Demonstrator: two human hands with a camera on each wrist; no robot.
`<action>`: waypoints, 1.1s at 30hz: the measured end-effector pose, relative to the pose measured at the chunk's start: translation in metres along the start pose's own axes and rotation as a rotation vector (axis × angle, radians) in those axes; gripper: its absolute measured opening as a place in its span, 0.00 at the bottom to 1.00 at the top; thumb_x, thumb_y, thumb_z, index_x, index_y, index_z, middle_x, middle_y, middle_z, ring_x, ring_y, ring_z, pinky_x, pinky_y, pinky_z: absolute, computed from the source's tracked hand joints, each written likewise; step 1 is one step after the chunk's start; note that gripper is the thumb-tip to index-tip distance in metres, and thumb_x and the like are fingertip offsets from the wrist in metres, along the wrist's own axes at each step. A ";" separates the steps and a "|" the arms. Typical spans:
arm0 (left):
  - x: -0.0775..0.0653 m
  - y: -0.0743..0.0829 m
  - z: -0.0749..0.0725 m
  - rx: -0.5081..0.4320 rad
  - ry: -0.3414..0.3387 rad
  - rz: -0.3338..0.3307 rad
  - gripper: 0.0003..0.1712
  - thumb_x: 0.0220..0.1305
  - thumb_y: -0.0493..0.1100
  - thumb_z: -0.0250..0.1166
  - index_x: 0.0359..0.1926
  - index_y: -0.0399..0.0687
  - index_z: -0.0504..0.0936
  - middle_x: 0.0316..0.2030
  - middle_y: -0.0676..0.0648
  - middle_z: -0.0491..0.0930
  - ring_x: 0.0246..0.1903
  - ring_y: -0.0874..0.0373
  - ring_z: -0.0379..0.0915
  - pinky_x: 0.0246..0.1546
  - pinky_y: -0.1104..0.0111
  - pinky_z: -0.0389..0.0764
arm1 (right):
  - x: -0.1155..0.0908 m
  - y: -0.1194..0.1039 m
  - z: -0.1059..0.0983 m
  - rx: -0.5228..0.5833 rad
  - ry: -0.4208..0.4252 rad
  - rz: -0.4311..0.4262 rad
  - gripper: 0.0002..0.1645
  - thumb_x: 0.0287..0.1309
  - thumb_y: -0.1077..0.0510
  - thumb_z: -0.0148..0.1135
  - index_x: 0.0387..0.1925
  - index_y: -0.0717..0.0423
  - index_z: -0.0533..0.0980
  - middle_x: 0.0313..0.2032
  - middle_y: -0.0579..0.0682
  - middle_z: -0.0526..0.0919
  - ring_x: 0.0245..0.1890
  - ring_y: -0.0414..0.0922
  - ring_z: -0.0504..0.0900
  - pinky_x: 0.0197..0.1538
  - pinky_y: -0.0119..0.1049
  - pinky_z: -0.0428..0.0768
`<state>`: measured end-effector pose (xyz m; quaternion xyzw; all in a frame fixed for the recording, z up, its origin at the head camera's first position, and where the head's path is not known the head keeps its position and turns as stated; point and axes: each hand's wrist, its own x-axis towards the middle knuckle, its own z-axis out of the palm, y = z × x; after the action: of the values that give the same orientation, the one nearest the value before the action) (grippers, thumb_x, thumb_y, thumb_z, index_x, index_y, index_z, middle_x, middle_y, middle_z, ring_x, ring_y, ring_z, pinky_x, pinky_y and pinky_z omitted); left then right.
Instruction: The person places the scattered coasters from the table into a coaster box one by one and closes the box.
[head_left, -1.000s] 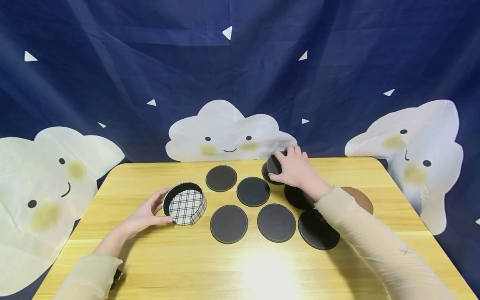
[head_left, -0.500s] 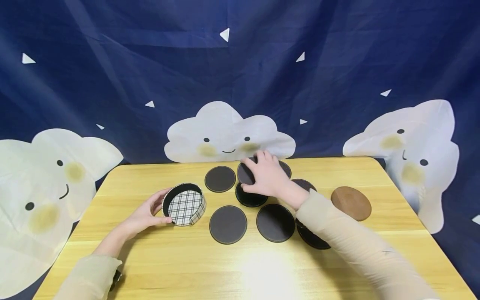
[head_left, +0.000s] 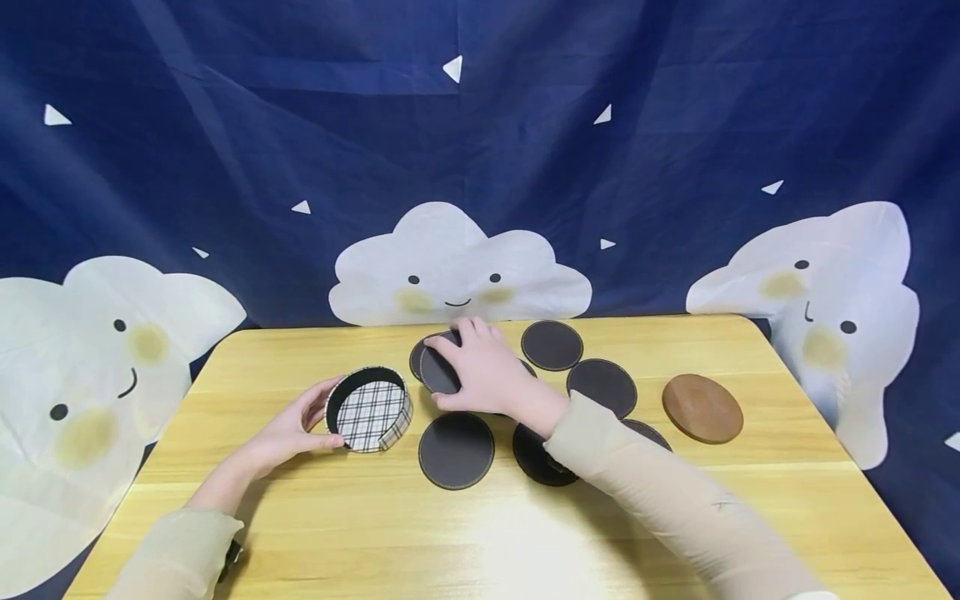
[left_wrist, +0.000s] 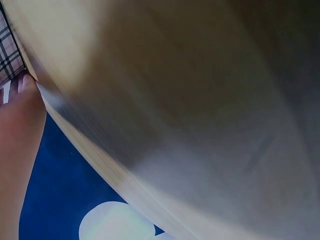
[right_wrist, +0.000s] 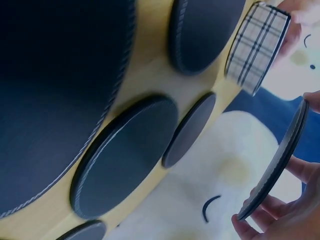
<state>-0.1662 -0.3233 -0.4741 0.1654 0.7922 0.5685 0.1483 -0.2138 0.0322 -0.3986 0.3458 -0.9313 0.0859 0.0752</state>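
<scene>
While left hand (head_left: 292, 423) cups box (head_left: 401, 423), outstretched right hand (head_left: 487, 368) grips disc (head_left: 438, 368).

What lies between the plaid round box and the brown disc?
In the head view: black discs on the table, the right hand gripping another disc, and a sleeve.

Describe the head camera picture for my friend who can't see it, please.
A right hand holds a dark disc over more discs on a wooden table; the left hand grips a round plaid box. Behind hangs a blue cloth with smiling clouds.
</scene>
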 end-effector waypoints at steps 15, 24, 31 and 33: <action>0.002 -0.001 0.000 -0.002 -0.004 0.012 0.56 0.60 0.31 0.76 0.82 0.32 0.52 0.74 0.22 0.60 0.64 0.81 0.69 0.64 0.90 0.66 | 0.031 -0.044 0.022 -0.045 -0.007 -0.090 0.48 0.53 0.25 0.68 0.72 0.37 0.72 0.68 0.55 0.73 0.67 0.53 0.70 0.67 0.52 0.75; 0.001 0.000 0.000 -0.002 -0.011 0.025 0.55 0.61 0.30 0.76 0.82 0.34 0.53 0.73 0.34 0.65 0.65 0.80 0.69 0.64 0.90 0.67 | 0.047 -0.063 0.032 -0.084 -0.029 -0.125 0.49 0.53 0.23 0.67 0.73 0.36 0.72 0.67 0.54 0.73 0.68 0.51 0.70 0.66 0.48 0.75; 0.001 0.000 0.000 -0.001 -0.010 0.015 0.55 0.62 0.31 0.75 0.82 0.34 0.53 0.69 0.56 0.68 0.62 0.84 0.69 0.63 0.89 0.67 | 0.055 -0.076 0.041 -0.096 -0.069 -0.139 0.48 0.53 0.22 0.67 0.72 0.34 0.71 0.67 0.52 0.72 0.68 0.50 0.70 0.66 0.47 0.75; 0.001 0.000 0.000 0.006 -0.008 0.008 0.55 0.62 0.31 0.75 0.82 0.34 0.52 0.70 0.51 0.68 0.62 0.84 0.69 0.63 0.90 0.67 | 0.056 -0.080 0.043 -0.100 -0.077 -0.148 0.48 0.53 0.23 0.68 0.72 0.33 0.71 0.66 0.52 0.72 0.67 0.49 0.70 0.66 0.46 0.75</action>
<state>-0.1670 -0.3232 -0.4741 0.1712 0.7925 0.5661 0.1487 -0.2069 -0.0720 -0.4207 0.4128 -0.9085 0.0202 0.0625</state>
